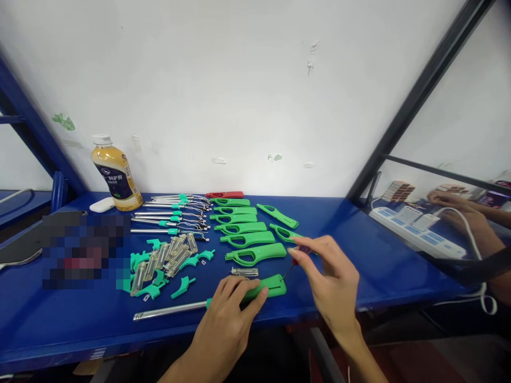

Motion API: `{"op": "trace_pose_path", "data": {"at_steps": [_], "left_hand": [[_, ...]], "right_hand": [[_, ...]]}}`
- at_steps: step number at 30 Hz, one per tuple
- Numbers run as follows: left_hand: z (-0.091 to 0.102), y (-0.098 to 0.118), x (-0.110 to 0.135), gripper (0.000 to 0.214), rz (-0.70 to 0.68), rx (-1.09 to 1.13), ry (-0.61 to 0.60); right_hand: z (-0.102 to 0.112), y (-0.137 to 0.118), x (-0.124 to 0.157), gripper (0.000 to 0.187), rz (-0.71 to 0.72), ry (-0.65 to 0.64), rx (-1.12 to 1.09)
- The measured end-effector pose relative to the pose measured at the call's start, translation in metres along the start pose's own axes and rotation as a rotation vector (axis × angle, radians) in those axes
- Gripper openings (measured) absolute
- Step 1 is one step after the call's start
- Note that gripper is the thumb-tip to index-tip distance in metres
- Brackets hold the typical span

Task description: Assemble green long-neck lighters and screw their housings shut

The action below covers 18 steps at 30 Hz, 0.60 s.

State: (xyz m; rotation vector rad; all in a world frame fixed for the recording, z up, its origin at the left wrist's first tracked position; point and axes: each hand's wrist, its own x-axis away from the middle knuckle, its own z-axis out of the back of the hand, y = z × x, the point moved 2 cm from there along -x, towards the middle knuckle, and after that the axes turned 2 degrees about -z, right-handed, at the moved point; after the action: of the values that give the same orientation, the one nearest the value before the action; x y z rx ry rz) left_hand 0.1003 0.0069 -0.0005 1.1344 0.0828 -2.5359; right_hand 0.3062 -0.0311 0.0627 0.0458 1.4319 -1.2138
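Observation:
My left hand (231,308) is closed over a green utility lighter (273,286) near the table's front edge, fingers across its body. The lighter's long metal tube (171,310) points left. My right hand (329,282) pinches a small screwdriver (296,260) by its red and dark handle; the thin shaft slants down to the handle end of the lighter. Whether the tip touches a screw is too small to tell. Just behind my left hand lies a clear fuel tank (245,272). Several green lighter shells (255,254) lie in a column beyond it.
Metal tubes with wires (159,217), loose clear tanks (178,260) and teal triggers (183,286) spread over the left. One red shell (225,194) lies by the wall. A drink bottle (117,173) stands back left; a power strip (417,231) is at right, near another person's arm (465,221).

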Motion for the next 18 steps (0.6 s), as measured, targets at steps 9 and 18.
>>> {"op": "trace_pose_path", "data": {"at_steps": [9,18], "left_hand": [[0.000,0.001,0.002,0.045,0.002,0.001,-0.002],[0.001,0.001,0.001,0.046,-0.005,-0.043,-0.016]], "right_hand": [[0.002,-0.011,0.003,0.036,0.043,-0.198,0.003],[-0.001,-0.014,0.001,0.031,0.029,-0.183,-0.021]]}}
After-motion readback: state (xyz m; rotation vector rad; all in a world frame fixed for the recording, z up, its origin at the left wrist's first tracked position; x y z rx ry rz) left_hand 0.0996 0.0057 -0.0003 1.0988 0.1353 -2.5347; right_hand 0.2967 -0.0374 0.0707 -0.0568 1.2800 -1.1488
